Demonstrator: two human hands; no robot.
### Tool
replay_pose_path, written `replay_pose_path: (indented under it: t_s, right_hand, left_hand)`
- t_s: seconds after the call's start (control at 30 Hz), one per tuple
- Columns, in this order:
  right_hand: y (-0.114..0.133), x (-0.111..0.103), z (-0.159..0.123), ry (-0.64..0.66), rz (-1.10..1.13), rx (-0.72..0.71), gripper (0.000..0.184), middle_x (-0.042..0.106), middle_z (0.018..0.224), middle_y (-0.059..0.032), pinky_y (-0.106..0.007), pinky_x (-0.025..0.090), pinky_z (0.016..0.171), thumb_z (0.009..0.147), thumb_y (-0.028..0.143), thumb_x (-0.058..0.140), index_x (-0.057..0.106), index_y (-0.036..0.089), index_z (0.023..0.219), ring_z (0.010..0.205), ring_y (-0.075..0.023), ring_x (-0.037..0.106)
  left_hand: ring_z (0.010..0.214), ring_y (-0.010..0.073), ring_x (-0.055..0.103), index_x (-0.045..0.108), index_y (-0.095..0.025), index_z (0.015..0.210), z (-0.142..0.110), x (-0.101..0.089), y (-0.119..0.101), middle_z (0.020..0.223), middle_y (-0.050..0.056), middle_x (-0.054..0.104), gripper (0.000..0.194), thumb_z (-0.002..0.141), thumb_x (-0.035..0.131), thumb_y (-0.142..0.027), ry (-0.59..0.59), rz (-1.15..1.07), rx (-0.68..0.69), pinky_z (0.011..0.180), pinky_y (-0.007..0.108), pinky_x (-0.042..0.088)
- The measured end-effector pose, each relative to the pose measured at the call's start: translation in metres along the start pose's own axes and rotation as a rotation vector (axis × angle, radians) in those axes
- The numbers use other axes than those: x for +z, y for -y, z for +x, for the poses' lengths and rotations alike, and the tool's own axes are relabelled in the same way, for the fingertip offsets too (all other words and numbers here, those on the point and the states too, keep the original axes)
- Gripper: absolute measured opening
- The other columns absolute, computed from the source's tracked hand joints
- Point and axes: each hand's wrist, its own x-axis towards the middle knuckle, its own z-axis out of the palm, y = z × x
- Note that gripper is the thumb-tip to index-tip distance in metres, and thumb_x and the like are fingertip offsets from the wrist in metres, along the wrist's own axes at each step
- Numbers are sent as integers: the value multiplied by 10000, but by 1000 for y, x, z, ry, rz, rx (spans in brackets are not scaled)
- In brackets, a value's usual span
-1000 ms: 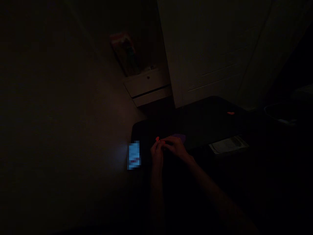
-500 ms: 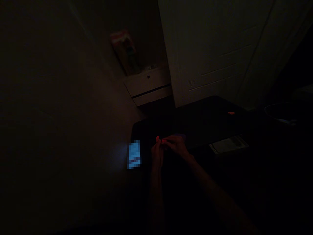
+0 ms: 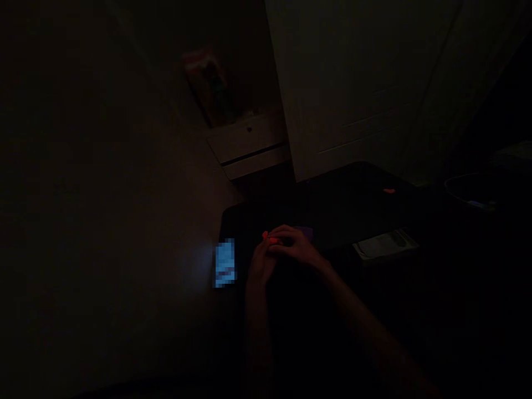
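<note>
The room is very dark. My left hand (image 3: pixel 260 263) and my right hand (image 3: pixel 297 246) meet over a dark table (image 3: pixel 344 205), fingers curled and pressed together. A small red-orange thing (image 3: pixel 269 238) shows at their fingertips; what it is I cannot make out. A faint purple object (image 3: pixel 306 231) lies just behind my right hand. A lit phone screen (image 3: pixel 225 262) glows to the left of my left hand, at the table's left edge.
A pale paper or booklet (image 3: pixel 384 244) lies to the right on the table. A small orange item (image 3: pixel 389 191) sits farther back. A white drawer unit (image 3: pixel 249 145) and a white door (image 3: pixel 366 83) stand behind. A dim round container (image 3: pixel 469 191) is at the right.
Both hands stay together at the same spot, with only small finger shifts. The view has slid slightly, so everything sits a little farther left.
</note>
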Motion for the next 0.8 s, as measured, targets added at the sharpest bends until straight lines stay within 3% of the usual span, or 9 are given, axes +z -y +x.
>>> replay_pose_path:
  t_s: [0.3, 0.8]
  right_hand:
    - [0, -19, 3, 53, -384, -126, 220, 686, 1050, -68, -398, 501, 928, 925, 405, 693, 769, 244, 1054, 1023, -221, 611]
    - [0, -6, -1, 16, -460, -187, 229, 705, 994, -80, -432, 492, 875, 996, 346, 581, 788, 253, 1029, 968, -249, 591]
  left_hand:
    - [889, 140, 665, 718, -122, 881, 0, 3, 2, 943, 57, 721, 232, 739, 849, -250, -20, -17, -21, 852, 264, 524]
    - [880, 152, 661, 712, -127, 864, 3, 3, 6, 934, 63, 720, 263, 697, 855, -272, -61, 15, 26, 836, 286, 513]
